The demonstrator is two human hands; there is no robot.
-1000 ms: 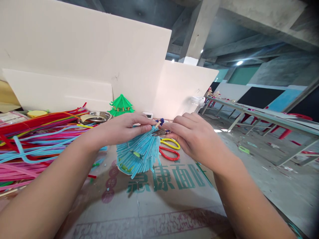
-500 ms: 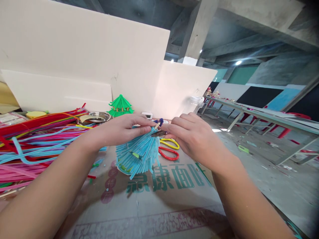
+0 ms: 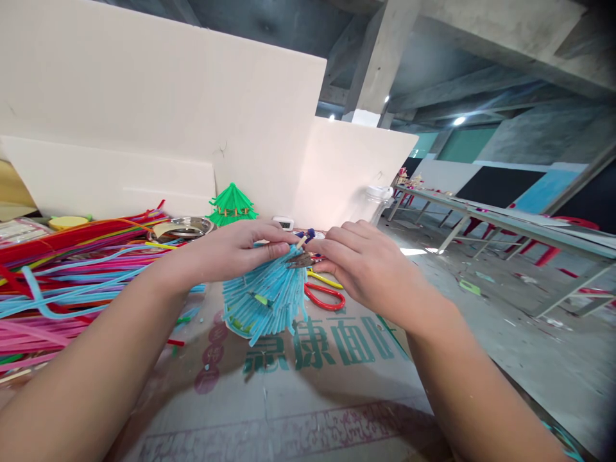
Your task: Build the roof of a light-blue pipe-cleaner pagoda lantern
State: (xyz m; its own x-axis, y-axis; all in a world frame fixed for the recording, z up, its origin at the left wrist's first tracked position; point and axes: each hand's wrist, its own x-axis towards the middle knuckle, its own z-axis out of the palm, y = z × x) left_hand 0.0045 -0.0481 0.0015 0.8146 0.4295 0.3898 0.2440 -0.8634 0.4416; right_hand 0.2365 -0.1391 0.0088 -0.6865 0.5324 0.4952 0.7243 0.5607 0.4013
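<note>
My left hand is closed on the upper part of a fan-shaped piece made of light blue pipe cleaners, its thumb pressing along the top. My right hand grips pliers, whose dark metal jaws lie against the blue strands; their handles are mostly hidden in the fingers. A thin pale stick and a dark blue bit poke up between both hands. Below the right hand are a red loop handle and a yellow one, like scissor handles.
Bundles of colourful pipe cleaners cover the left side, near a metal bowl. A green tree stands against a white board. A clear jar stands at the back right. Printed cardboard lies under the work.
My right hand has shifted slightly left and the pliers' jaws have moved a little further over the blue strands, showing more plainly. My left hand stays nearly still.
</note>
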